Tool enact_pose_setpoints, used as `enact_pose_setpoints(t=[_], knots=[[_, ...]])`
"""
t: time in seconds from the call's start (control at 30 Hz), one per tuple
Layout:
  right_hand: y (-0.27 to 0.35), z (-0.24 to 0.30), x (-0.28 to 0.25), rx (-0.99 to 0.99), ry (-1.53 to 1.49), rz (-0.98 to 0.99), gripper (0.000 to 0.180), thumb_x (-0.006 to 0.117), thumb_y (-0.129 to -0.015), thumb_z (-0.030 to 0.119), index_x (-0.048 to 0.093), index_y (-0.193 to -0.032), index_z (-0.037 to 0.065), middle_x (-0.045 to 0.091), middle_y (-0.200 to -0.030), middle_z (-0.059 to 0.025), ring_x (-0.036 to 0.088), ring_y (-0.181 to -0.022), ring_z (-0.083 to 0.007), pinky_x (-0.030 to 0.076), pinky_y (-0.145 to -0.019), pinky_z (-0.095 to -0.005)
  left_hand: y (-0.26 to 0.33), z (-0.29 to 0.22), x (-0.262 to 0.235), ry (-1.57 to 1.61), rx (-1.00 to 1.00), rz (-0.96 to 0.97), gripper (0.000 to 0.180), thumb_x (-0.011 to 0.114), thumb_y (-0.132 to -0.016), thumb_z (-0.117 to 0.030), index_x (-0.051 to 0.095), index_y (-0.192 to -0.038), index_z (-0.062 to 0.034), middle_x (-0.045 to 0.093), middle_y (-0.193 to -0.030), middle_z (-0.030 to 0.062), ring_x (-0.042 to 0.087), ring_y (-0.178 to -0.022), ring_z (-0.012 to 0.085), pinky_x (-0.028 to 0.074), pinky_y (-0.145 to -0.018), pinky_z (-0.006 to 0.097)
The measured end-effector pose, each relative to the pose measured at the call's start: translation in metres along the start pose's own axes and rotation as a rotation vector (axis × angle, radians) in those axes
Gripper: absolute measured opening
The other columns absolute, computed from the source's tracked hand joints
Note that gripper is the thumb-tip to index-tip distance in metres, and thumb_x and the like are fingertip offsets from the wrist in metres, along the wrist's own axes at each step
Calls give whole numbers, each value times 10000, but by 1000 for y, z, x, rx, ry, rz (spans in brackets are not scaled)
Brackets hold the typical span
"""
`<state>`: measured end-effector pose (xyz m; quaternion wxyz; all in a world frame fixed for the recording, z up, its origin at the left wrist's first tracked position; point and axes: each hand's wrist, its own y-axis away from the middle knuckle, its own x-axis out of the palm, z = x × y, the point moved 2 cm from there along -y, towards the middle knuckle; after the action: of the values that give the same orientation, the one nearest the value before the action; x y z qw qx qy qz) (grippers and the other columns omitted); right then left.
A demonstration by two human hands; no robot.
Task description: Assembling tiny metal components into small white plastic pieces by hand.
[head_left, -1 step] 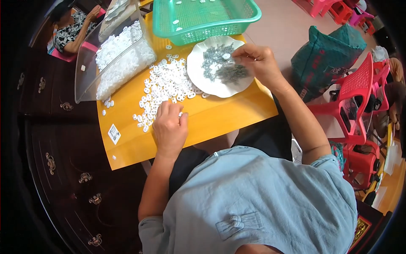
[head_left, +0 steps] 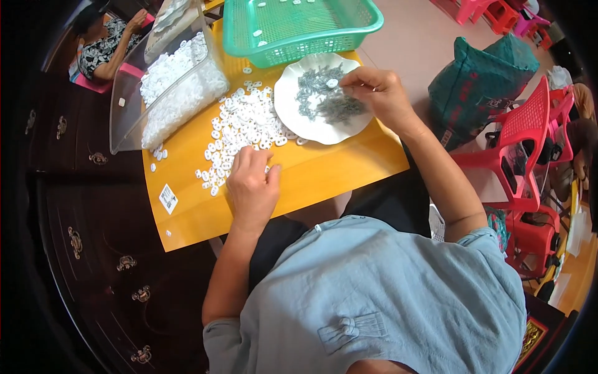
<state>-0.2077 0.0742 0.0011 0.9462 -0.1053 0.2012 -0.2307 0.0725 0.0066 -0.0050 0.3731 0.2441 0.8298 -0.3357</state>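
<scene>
A yellow board [head_left: 324, 171] lies across my lap. On it is a heap of small white rings [head_left: 243, 124]. My left hand [head_left: 252, 184] lies palm down at the near edge of that heap, its fingertips on the rings; what is under them is hidden. A white plate [head_left: 293, 118] to the right holds a pile of small grey metal pieces [head_left: 327, 103] and one white ring. My right hand [head_left: 377, 90] is over the plate, with thumb and fingers pinched into the grey pieces.
A clear plastic bin [head_left: 124, 118] full of white rings leans at the board's far left. A green mesh basket [head_left: 299, 28] stands behind the plate. Red plastic chairs [head_left: 523, 143] and a dark green bag [head_left: 479, 81] are on the right, a dark wooden cabinet [head_left: 81, 237] on the left. Another person [head_left: 106, 43] sits at far left.
</scene>
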Motion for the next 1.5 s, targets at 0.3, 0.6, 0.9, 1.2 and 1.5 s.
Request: enact_pose_setpoints(t=[0.3, 0.6, 0.9, 1.2, 1.5], knots=[[8, 1, -4, -61, -110, -119, 97, 670, -845, -34, 694, -938, -21, 658, -842, -10, 581, -777, -80, 464, -705, -234, -128, -43, 56, -17, 364, -39, 165, 738, -755, -126, 651, -863, -35, 603, -897, 130, 610, -874, 325, 517, -723, 422], [29, 6, -15, -74, -130, -152, 95, 683, -834, -15, 695, -927, -29, 627, -799, -29, 575, -761, -102, 447, -694, -238, -148, -37, 97, -148, 355, 114, 148, 707, -765, -129, 605, -833, -47, 614, -877, 122, 634, -824, 330, 523, -691, 439], [35, 13, -12, -71, -179, -147, 104, 684, -837, -22, 694, -941, -25, 637, -816, -34, 590, -771, -99, 466, -707, -236, -142, -29, 86, -60, 352, -54, 93, 651, -794, -72, 591, -834, -13, 612, -767, 104, 628, -688, 270, 503, -618, 385], [27, 30, -3, 251, -616, -123, 103, 684, -865, 37, 708, -954, -9, 674, -867, -25, 621, -794, -118, 462, -731, -239, -211, -23, -2, 2, 269, -298, 71, 643, -823, -73, 630, -813, -3, 647, -765, 157, 638, -654, 308, 492, -596, 408], [33, 41, 21, 249, -697, -23, 116, 700, -852, 41, 711, -959, -1, 660, -863, -22, 616, -811, -110, 436, -711, -237, -95, -54, 9, 978, -450, 349, 127, 639, -915, -104, 687, -963, 3, 658, -791, 47, 600, -640, 111, 453, -560, 226]])
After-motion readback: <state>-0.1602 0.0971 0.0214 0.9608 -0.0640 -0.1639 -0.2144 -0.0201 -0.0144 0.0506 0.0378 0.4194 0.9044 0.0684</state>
